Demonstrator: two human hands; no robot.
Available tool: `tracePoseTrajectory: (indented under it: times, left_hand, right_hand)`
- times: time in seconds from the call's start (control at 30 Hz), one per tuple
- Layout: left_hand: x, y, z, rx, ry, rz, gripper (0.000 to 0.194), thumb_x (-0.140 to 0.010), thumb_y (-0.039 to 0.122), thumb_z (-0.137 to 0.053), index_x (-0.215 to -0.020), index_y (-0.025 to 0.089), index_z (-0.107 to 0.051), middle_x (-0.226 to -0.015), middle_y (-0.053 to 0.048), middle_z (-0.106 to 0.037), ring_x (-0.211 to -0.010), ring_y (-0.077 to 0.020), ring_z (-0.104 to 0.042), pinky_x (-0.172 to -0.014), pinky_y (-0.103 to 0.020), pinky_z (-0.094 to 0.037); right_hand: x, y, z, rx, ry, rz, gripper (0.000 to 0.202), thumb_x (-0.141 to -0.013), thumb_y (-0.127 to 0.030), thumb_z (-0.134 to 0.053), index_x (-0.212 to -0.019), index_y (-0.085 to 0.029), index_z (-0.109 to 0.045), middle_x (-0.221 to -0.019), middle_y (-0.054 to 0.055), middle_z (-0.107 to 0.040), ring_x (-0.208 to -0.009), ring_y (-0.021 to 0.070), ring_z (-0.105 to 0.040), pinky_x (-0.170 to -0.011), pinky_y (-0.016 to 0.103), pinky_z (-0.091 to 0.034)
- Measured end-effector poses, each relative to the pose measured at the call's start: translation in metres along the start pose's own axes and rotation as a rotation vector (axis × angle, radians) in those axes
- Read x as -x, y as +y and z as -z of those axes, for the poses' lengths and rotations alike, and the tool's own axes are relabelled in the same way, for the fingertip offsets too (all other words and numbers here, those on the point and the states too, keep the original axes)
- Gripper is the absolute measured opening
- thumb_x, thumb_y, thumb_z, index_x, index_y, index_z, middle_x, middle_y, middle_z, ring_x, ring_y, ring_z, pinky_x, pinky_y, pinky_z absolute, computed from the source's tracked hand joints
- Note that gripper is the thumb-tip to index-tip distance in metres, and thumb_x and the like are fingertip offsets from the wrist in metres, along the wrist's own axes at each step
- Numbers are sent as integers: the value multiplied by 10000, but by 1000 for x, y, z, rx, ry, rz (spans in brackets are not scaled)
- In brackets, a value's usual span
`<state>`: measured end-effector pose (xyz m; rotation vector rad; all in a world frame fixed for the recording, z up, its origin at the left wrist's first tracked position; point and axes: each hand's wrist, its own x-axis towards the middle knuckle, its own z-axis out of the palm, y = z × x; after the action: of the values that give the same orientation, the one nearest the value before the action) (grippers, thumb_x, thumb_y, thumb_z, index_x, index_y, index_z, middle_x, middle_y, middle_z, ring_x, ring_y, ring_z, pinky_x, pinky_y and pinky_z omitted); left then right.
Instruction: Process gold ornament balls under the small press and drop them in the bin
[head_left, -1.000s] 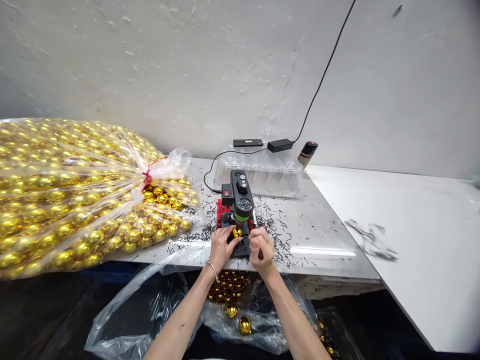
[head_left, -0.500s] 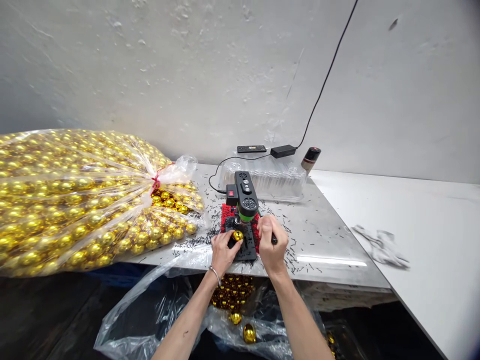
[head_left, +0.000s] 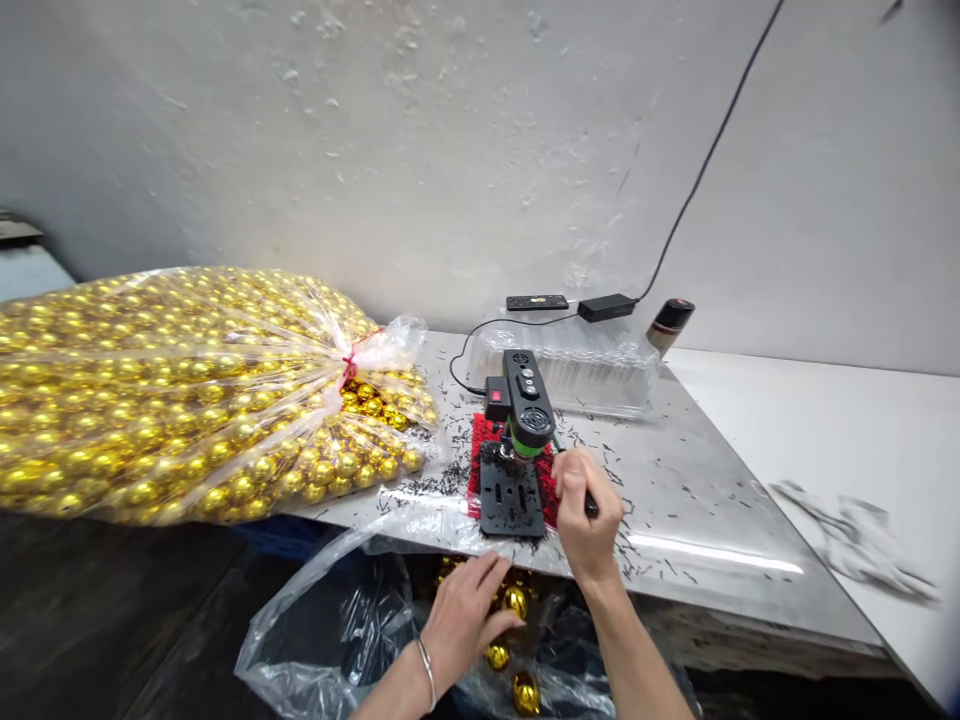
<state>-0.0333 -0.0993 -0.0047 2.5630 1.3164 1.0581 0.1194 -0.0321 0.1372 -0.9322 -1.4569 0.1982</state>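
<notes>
Table (head_left: 720,525) of metal carries on its left side a big tied bag (head_left: 187,400), full of gold balls, and below the front edge hangs a loose bag (head_left: 270,625) of clear plastic. Near the middle of the table stands the black machine (head_left: 527,390), and its plate (head_left: 495,518) now bears no ball under the head. Half a second ago the left hand (head_left: 459,612) was holding a ball there; now this hand is below the table edge, over the loose bag. From this I judge that the turn of that ball at the machine is finished. The left fingers are moderately spread, with the thumb well apart from them. The right hand (head_left: 581,533) remains at the machine's side, its fingers curled tightly around the black handle (head_left: 592,507). Smallest is the gold ball (head_left: 514,602) just beside the left thumb and fingertips, below the table edge; it seems to be released, but I cannot tell whether a finger touches it.
</notes>
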Motion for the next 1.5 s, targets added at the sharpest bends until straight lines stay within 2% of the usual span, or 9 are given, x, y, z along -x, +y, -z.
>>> tracePoseTrajectory:
  times: [0.17,0.27,0.43,0.6,0.73,0.93,1.03,1.23,1.5]
  left_hand:
    - [-69,-80,47,-198,184,325,285,-953,226,-390,-1076,164,-639,-1062,-126,-666,-1031,-241,-610,-940,-420,-480]
    - [-119,-131,71,-289,-24,637,273,-918,173,-410,-1047,127,-647,-1105,-172,-628,-1075,-292,-570,-964,-458,-431]
    - [-165,-162,60,-178,-176,657,179,-794,131,-579,-952,130,-664,-1101,-163,-627,-1020,-277,-601,-897,-365,-456]
    - [-173,-158,42,-27,-202,726,76,-732,87,-620,-779,122,-668,-895,-155,-674,-915,-270,-639,-835,-344,-467]
    - [-158,-150,58,121,-136,783,162,-807,227,-605,-909,118,-668,-865,-118,-682,-824,-237,-650,-724,-317,-494]
    - [-118,-113,83,1288,216,1009,366,-775,238,-695,-1126,164,-620,-919,-58,-702,-698,-103,-650,-591,-167,-492]
    - [-104,-89,76,1527,246,1073,291,-808,202,-663,-1095,161,-638,-937,-80,-723,-784,-124,-680,-678,-190,-540]
    - [-100,-63,35,1447,217,1146,267,-776,206,-701,-1038,160,-676,-934,-56,-738,-769,-131,-686,-782,-271,-556]
    - [-107,-46,-20,1095,174,882,404,-680,303,-760,-1044,144,-687,-1020,-85,-734,-950,-196,-663,-916,-343,-491]
  right_hand:
    - [1,0,-1,-23,4,15,320,-937,-149,-404,-622,-203,-390,-627,-17,-430,-608,114,-440,-592,281,-341]
    - [1,0,-1,-16,13,17,326,-937,-150,-401,-616,-205,-386,-623,-17,-435,-608,116,-444,-593,282,-342]
    - [3,2,-1,-4,9,28,324,-934,-156,-400,-613,-206,-389,-618,-18,-429,-607,120,-448,-594,283,-349]
    - [7,6,0,-15,-5,61,305,-920,-121,-401,-626,-203,-400,-632,-15,-435,-612,117,-444,-585,276,-352]
    - [7,7,0,-16,-21,69,295,-913,-106,-402,-634,-202,-402,-642,-12,-443,-621,116,-453,-577,271,-353]
    - [7,7,0,-23,-15,43,303,-919,-118,-399,-628,-201,-389,-646,-13,-438,-635,116,-451,-594,272,-352]
    - [2,3,1,5,-23,23,318,-930,-151,-399,-617,-202,-381,-626,-18,-421,-617,114,-434,-586,273,-340]
    - [-18,-6,4,70,-51,-17,354,-948,-215,-396,-595,-207,-374,-585,-27,-400,-564,108,-403,-561,277,-319]
    - [-19,-6,5,86,-65,-4,346,-949,-199,-386,-604,-209,-373,-577,-31,-390,-561,105,-385,-559,277,-316]
